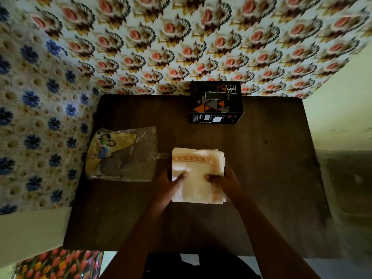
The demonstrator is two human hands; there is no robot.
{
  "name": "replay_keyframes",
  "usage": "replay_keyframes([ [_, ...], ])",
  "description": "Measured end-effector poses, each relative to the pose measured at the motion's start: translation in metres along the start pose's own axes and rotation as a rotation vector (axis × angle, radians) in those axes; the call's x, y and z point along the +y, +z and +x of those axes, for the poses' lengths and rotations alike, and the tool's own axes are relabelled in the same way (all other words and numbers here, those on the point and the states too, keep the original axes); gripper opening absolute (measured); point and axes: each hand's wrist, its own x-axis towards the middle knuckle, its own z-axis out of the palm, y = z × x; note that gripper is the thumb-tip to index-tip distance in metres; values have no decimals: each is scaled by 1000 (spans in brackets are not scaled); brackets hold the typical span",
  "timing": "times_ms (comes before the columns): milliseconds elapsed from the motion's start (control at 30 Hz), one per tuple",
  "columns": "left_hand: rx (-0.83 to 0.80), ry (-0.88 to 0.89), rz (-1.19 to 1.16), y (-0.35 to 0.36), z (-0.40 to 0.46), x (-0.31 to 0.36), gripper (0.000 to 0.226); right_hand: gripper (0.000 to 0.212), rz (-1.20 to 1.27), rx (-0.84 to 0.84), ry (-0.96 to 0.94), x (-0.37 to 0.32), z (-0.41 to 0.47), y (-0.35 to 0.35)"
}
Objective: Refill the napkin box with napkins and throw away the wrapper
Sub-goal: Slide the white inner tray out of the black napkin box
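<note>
A stack of cream napkins [198,164] with an orange patterned border lies at the middle of the dark wooden table [271,178]. My left hand [168,187] grips the stack's left edge, thumb on top. My right hand [226,183] grips its right edge the same way. The empty clear plastic wrapper [122,156], printed in yellow, lies flat to the left of the stack. The black napkin box [216,101] with orange triangles stands at the table's far edge, its top slot dark.
Floral-patterned walls rise behind and to the left of the table. A tulip-print surface [60,264] shows at the lower left. Bare tabletop lies to the right of the stack and box. No bin is in view.
</note>
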Motion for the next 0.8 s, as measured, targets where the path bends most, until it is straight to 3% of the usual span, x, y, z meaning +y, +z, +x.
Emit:
replay_keyframes([
  [167, -120, -129, -252, -7, -8, 2, 48, 43, 16, -51, 45, -5, -10, -8],
  [267, -145, -124, -270, -10, -16, 3, 40, 37, -41, -40, 54, -5, -14, -8],
  [367, -121, -28, -163, -9, -23, 0, 31, 30, -149, 38, 20, -4, -17, -2],
  [467, -76, 19, -41, -8, -25, -13, 28, 38, -277, 109, 52, 6, -17, 4],
  [567, -43, 3, 104, -8, -24, -26, 35, 49, -410, 144, 132, 20, -21, 9],
  [800, 48, 80, 455, -3, -15, -37, 46, 48, -558, 271, 130, 31, -29, 19],
])
